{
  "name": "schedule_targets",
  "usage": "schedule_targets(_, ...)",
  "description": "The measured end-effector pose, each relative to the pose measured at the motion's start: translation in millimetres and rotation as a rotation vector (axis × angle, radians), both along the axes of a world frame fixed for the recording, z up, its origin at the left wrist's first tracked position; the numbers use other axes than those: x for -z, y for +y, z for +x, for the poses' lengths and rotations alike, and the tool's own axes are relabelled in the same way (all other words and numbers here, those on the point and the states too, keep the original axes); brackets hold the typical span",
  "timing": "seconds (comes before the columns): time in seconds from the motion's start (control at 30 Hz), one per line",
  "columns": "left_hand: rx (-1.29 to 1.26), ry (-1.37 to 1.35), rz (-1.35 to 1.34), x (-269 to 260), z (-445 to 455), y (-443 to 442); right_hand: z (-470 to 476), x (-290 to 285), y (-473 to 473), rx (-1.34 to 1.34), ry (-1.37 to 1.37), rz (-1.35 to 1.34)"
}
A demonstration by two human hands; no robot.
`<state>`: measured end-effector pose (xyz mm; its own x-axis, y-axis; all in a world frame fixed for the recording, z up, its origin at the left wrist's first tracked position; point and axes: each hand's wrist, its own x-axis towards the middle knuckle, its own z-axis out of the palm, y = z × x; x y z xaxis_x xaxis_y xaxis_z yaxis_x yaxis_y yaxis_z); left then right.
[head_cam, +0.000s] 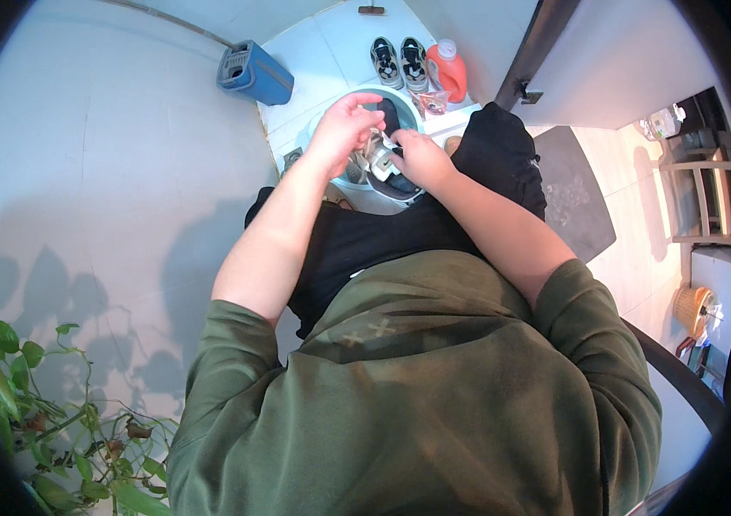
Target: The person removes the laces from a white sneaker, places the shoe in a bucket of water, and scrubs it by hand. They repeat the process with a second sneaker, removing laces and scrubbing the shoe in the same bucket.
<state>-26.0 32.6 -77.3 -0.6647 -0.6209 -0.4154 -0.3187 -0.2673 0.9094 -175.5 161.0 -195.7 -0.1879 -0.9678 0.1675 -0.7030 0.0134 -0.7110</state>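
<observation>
Between the person's knees stands a pale blue round basin (415, 115) with a white, grey and black sneaker (380, 159) in it. More dark and light shoe parts crowd the basin, partly covered by the hands. My right hand (426, 158) grips the sneaker's dark collar from the right, its fingertips partly hidden. Above the basin's left side, my left hand (347, 129) is raised with the index finger stretched out and the other fingers curled. Whether a lace or anything else thin is pinched there cannot be made out.
Behind the basin stand a pair of black-and-beige sneakers (399, 63), a red detergent jug (448, 69) and a clear plastic packet (431, 102). A blue mop bucket (255, 72) is at left. A dark door edge (533, 55) rises at right; a leafy plant (81, 438) fills the lower left.
</observation>
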Motion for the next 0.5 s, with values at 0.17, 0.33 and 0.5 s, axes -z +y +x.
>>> schedule_targets(0.17, 0.374, -0.316, -0.128, -41, 25, -13, -5, 8, -4, 0.046, 0.102, 0.086)
schedule_targets(0.33, 0.952, -0.926, -0.733, -74, 16, -42, -1, -10, 0, 0.036, 0.225, 0.070)
schedule_targets(0.5, 0.137, 0.226, 0.080, -70, 25, -32, 3, -27, 5, -0.015, 0.294, -0.005)
